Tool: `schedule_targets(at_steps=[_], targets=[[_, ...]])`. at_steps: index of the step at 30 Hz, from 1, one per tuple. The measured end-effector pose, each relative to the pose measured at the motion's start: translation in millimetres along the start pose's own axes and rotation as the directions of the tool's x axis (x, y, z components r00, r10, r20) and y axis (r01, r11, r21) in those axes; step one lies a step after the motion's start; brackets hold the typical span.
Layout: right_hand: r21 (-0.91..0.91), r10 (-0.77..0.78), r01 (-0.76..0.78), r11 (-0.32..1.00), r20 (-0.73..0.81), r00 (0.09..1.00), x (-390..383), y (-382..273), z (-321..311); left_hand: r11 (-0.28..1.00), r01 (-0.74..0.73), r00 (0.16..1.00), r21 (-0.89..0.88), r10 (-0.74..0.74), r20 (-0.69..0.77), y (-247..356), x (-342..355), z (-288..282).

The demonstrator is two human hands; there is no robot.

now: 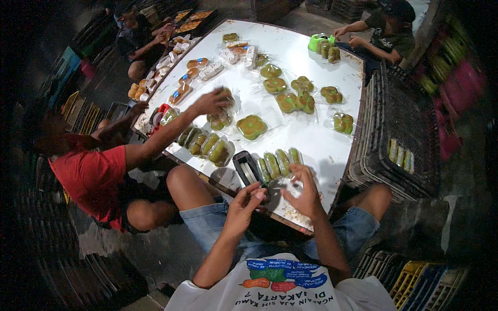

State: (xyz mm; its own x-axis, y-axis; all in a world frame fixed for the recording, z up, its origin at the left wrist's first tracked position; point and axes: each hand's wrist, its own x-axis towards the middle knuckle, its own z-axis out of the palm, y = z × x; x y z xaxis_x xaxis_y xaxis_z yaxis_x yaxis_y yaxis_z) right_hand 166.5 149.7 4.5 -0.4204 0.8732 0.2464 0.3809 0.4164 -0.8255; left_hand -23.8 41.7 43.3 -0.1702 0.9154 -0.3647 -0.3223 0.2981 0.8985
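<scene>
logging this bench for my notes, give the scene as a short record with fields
left hand: beside the black tape dispenser
right hand: at the wrapped green buns, thumb and fingers parted, contact unclear
table: white, bearing more wrapped pastries
person in red: at left, arm over the table
right side: stacked crates

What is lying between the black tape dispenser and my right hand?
A row of plastic-wrapped green rolls lies between the black tape dispenser and your right hand, as the head view shows.
</scene>
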Motion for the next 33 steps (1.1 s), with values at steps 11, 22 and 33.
schedule_targets(at_steps=[11,22,33], targets=[[0.583,-0.061,-0.114,0.805,0.273,0.96,-31.2,-31.6,-7.6,0.955,-0.187,0.982,0.229,0.18,0.051,-2.4,-0.7,22.3],[0.798,0.528,-0.309,0.518,-0.014,0.849,-5.7,-18.4,-16.3,0.859,-0.369,0.813,0.355,0.483,-0.324,54.2,-24.1,-39.7],[0.579,0.267,-0.603,0.549,0.562,0.783,83.4,-51.6,146.9,0.744,-0.207,0.871,0.636,0.436,-0.226,94.3,165.9,-275.8]])
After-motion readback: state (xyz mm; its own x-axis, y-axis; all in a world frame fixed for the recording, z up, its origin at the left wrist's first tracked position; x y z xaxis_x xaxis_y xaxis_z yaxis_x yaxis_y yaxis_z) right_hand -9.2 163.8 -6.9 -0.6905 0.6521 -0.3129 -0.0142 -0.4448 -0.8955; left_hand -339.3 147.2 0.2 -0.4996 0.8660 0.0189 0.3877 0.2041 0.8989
